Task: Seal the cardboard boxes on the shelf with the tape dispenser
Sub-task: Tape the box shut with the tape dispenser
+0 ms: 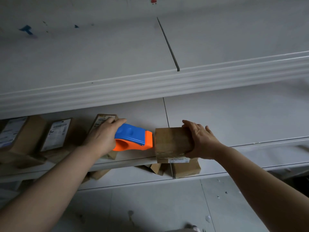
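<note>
My left hand (102, 137) grips a blue and orange tape dispenser (133, 138), whose orange front touches the left side of a small cardboard box (172, 142). This box sits at the front edge of the white shelf (234, 118). My right hand (200, 141) holds the box from its right side, thumb under the front corner and fingers spread over the top. Glossy tape shows across the box's top. A white label runs along its lower front face.
Three labelled cardboard boxes (56, 134) stand on the same shelf to the left, one partly behind my left hand. More boxes (185, 169) lie on the lower shelf under the held box. An upper shelf lip (150, 86) overhangs. The floor (150, 206) is grey tile.
</note>
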Demonstrator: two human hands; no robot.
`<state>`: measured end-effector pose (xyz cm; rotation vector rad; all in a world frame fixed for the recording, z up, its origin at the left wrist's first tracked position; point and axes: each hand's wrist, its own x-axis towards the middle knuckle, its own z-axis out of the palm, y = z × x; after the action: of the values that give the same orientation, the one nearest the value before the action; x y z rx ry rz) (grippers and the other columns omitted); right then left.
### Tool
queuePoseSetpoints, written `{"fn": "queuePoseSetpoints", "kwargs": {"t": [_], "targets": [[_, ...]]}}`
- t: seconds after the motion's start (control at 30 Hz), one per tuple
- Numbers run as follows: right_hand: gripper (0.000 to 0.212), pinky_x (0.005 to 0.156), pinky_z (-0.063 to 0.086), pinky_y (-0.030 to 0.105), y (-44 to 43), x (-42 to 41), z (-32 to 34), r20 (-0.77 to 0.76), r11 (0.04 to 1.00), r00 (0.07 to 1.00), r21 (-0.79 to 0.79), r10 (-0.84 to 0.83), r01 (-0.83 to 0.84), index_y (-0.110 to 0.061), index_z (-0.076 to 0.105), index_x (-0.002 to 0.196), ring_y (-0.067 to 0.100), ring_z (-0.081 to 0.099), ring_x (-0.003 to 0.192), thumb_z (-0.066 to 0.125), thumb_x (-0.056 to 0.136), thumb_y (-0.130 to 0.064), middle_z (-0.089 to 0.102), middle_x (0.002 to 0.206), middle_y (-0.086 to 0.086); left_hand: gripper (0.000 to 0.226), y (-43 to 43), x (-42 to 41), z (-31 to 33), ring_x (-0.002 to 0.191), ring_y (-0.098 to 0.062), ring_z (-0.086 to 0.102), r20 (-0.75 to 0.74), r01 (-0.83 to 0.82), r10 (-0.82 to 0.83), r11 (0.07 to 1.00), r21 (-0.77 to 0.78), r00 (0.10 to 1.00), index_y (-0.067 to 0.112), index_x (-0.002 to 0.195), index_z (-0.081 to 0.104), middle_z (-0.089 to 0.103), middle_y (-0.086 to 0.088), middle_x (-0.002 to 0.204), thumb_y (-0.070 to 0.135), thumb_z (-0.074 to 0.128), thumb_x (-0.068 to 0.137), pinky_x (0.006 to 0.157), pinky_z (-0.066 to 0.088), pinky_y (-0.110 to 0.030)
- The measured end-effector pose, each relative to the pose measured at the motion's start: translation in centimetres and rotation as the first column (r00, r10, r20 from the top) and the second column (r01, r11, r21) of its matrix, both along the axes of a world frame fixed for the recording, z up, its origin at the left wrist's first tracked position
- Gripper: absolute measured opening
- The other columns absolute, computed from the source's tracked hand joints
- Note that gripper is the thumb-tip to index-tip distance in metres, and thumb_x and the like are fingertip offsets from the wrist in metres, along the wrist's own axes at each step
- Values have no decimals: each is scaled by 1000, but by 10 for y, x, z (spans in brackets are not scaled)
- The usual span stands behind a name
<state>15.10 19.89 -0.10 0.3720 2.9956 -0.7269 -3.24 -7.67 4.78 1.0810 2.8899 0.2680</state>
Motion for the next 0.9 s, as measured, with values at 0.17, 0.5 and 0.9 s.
{"fn": "queuePoseSetpoints", "kwargs": {"t": [0.17, 0.5, 0.9], "targets": [[125, 116, -3, 58, -13, 1, -1, 45, 954, 990, 262, 136, -144, -23, -14, 151, 17, -12, 147, 72, 67, -58, -8, 161, -2, 80, 8, 6, -1, 116, -26, 50, -40, -2, 3, 1000, 11, 999, 28, 142, 39, 47, -4, 125, -11, 51, 73, 91, 46, -37], [107, 115, -6, 57, -41, -8, -11, 77, 853, 950, 423, 304, -307, -39, -15, 147, 18, -22, 143, 54, 73, -73, -20, 158, -4, 79, 7, 13, -1, 119, -25, 48, -34, -50, 49, 998, -27, 998, 30, 144, 35, 45, -3, 131, -9, 53, 77, 89, 44, -35], [122, 114, 4, 62, -60, -51, 8, 184, 915, 969, 338, 166, -221, -26, -13, 151, 30, 6, 146, 71, 68, -57, 8, 158, 9, 83, 1, 17, -1, 113, -25, 50, 10, -7, 6, 998, 60, 1000, 31, 142, 37, 47, -3, 119, -12, 51, 73, 86, 47, -36]]}}
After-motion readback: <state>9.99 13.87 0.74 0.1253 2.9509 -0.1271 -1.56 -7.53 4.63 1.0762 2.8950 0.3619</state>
